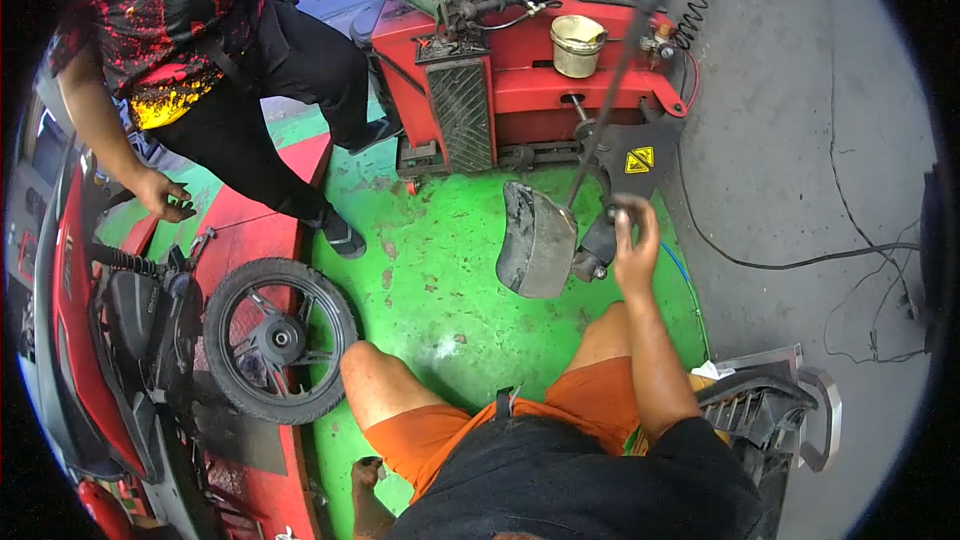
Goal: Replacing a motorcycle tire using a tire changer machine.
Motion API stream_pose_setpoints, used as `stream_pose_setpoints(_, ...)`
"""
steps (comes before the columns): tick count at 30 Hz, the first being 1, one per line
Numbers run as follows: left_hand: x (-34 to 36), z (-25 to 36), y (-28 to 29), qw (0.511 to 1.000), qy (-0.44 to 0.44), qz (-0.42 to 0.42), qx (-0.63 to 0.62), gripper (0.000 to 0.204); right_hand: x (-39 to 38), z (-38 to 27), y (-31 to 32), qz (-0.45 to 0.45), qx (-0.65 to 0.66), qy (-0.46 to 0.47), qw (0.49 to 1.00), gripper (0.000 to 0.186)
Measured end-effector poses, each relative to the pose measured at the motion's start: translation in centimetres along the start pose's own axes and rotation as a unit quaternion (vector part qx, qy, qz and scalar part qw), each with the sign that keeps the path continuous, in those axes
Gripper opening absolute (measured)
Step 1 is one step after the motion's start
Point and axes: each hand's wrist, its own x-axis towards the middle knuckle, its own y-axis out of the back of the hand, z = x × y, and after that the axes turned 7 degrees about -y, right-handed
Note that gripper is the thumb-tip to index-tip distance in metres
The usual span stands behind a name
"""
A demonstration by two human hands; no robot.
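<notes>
My right hand (634, 245) is raised in front of my right knee, its fingers curled at a small black knob (611, 211) on the bead breaker arm of a red tire changer (525, 90). Left of it is the arm's broad, curved, scuffed blade (540, 242). A long dark metal bar (607, 100) slants up from beside the blade. Low beside my left thigh hangs my left hand (368, 472), its fingers curled in with nothing visible in them. A black-tired motorcycle wheel (280, 340) lies to the left of my left knee.
A cream bucket (577, 46) stands on the tire changer. At left a person (220, 70) stands near a red motorcycle (85, 310) on a red platform (255, 210). A black cable (790, 265) crosses the grey floor. A metal-framed thing (790, 390) stands by my right side.
</notes>
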Motion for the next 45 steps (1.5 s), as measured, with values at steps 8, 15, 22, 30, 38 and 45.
stream_pose_setpoints(8,2.3,-2.6,3.4,0.996,-0.019,0.001,-0.091,0.029,-4.3,6.4,-3.9,0.104,-0.178,0.177,0.962,0.048)
stream_pose_setpoints(15,2.6,4.2,5.9,0.997,-0.044,0.018,0.064,0.030,-3.6,6.4,-3.7,0.129,-0.163,0.196,0.958,0.052)
stream_pose_setpoints(22,1.6,5.3,5.7,0.986,-0.088,0.017,0.142,0.024,-2.7,7.1,-5.4,0.141,-0.159,0.189,0.959,0.049)
stream_pose_setpoints(30,2.5,5.9,4.1,0.999,-0.040,0.012,0.001,0.023,-2.0,7.6,-7.5,0.162,-0.200,0.157,0.953,0.038)
stream_pose_setpoints(38,3.9,7.4,3.9,0.995,-0.039,0.007,0.091,0.042,-1.2,7.7,-9.3,0.164,-0.221,0.157,0.949,0.033)
stream_pose_setpoints(45,3.1,6.8,4.1,0.995,-0.036,-0.001,0.094,0.032,-0.3,7.8,-10.9,0.165,-0.227,0.162,0.946,0.027)
